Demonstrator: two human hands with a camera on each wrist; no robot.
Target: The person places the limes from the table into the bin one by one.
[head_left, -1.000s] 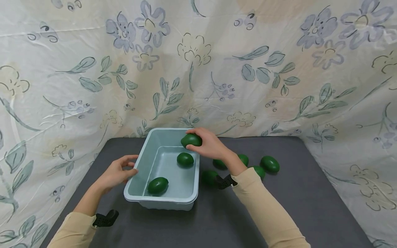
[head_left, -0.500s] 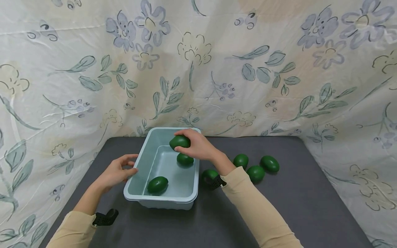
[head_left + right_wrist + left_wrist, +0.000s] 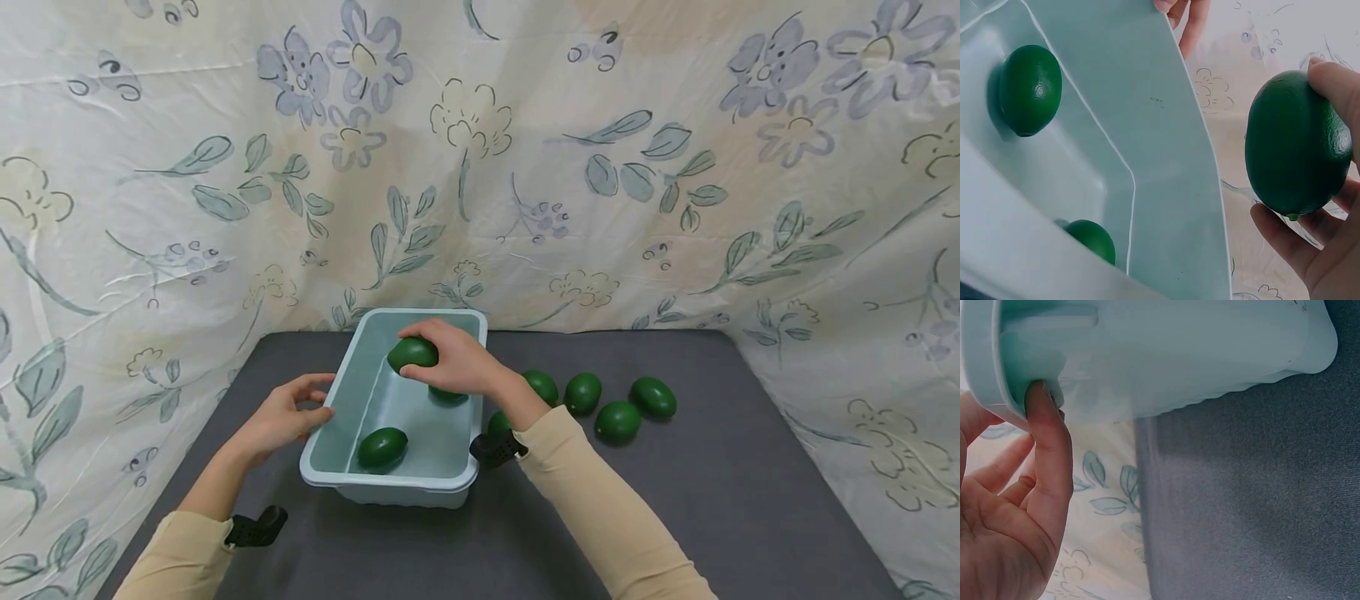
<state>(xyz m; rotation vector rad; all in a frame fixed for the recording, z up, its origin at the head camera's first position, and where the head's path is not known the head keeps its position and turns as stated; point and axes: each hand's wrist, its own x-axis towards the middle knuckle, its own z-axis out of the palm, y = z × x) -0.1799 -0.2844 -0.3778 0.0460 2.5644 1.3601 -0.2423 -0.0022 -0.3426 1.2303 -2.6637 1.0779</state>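
A pale blue plastic tub point(image 3: 401, 482) sits on the table, with a green lime point(image 3: 382, 449) in its near left part. Another lime point(image 3: 447, 397) inside it is mostly hidden behind my right hand point(image 3: 461, 362). That hand grips a third lime point(image 3: 413, 356) above the tub between thumb and fingers; the right wrist view shows its small stem end pointing down in the image. My left hand point(image 3: 281, 417) holds the tub's left rim. In the left wrist view its thumb point(image 3: 1047, 425) lies against the outer wall just under the lip, the other fingers at the rim's edge.
Several more limes lie on the dark grey table point(image 3: 720, 467) right of the tub, among them one lime point(image 3: 653, 398) farthest right. Another lime point(image 3: 500, 422) is close to the tub's right wall, partly behind the right wrist. A flowered cloth point(image 3: 525, 167) hangs behind.
My right hand has carried its lime leftward and slightly down, from the tub's right rim to over its middle. The left hand and tub have stayed put.
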